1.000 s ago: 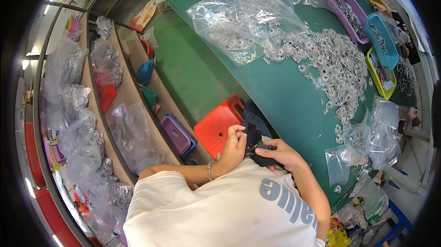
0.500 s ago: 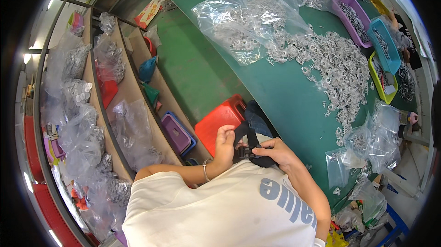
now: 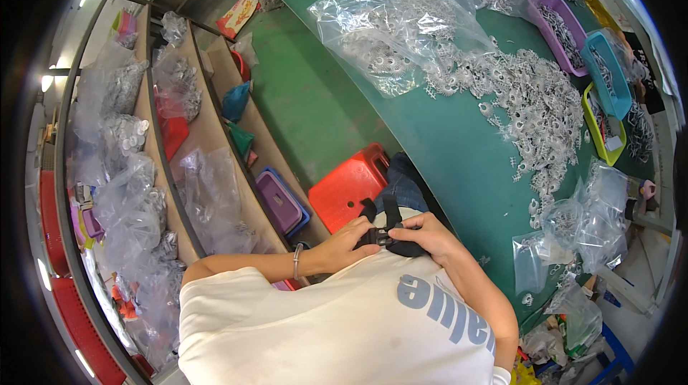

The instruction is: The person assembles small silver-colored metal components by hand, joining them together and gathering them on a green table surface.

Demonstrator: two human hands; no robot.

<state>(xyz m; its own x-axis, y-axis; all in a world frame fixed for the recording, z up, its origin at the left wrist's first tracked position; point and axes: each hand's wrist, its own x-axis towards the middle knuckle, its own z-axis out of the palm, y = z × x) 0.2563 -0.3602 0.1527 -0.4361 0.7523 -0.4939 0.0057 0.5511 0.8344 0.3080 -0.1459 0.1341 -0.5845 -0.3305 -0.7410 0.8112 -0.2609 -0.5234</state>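
My left hand (image 3: 344, 244) and my right hand (image 3: 426, 234) meet in front of my chest, both gripping a black strap with a plastic buckle (image 3: 388, 236). One end of the strap sticks up between the hands. A metal bracelet (image 3: 294, 262) circles my left wrist. My white shirt (image 3: 344, 328) fills the lower middle of the head view. Below the hands stands a red plastic stool (image 3: 345, 186).
A green table (image 3: 444, 141) curves to my right, carrying a heap of small silvery metal parts (image 3: 530, 106), clear bags (image 3: 401, 34), and purple, teal and yellow trays (image 3: 605, 73). Wooden shelves (image 3: 215, 141) on my left hold bagged parts and a purple box (image 3: 278, 202).
My left hand has come back onto the strap beside my right hand. The view has shifted slightly.
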